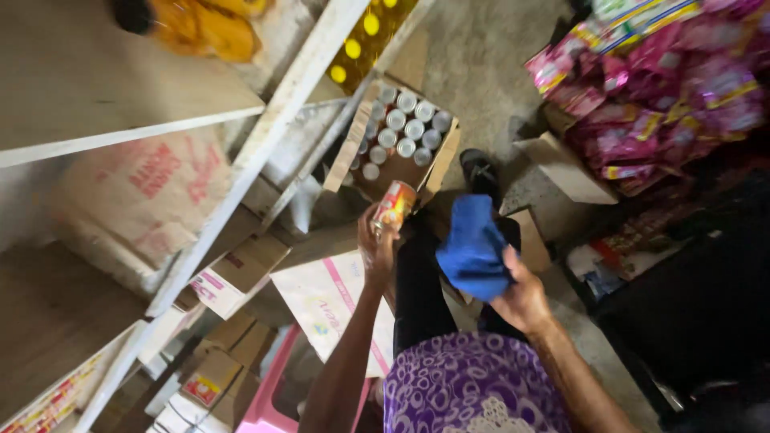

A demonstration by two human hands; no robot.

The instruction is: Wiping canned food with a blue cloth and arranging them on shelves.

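Blue cloth, soft and bunched (473, 248), sits gripped in the right hand (523, 301), fingers closed around its lower fold. The left hand (377, 248) is wrapped around a small cylindrical tin with an orange and red label (395, 206), tilted, held up in the air above the floor. Hands near each other, not touching; cloth just to the right of the tin.

Below the tin, on the concrete floor (481, 64): an open brown cardboard carton (437, 164) packed with rows of silver-topped tins (405, 128). A gap shows at the carton's near corner. Dark shoe (480, 170) beside the carton's right edge. Person wears a purple patterned garment (473, 385).

Left side: white metal shelving (273, 112) with a tan printed sack (140, 200) on the lower shelf and yellow packets (200, 28) above. More small cartons (241, 273) stacked at the shelf's foot. Upper right corner: heap of pink snack packets (666, 80).

Judgement on handling: the step looks like wiping the tin. Best done by keeping a firm hold on the tin's body with the left hand, bringing the cloth over the lid and rim, and rotating the tin so the whole surface is covered. Smooth metal could slip, so work above the carton.
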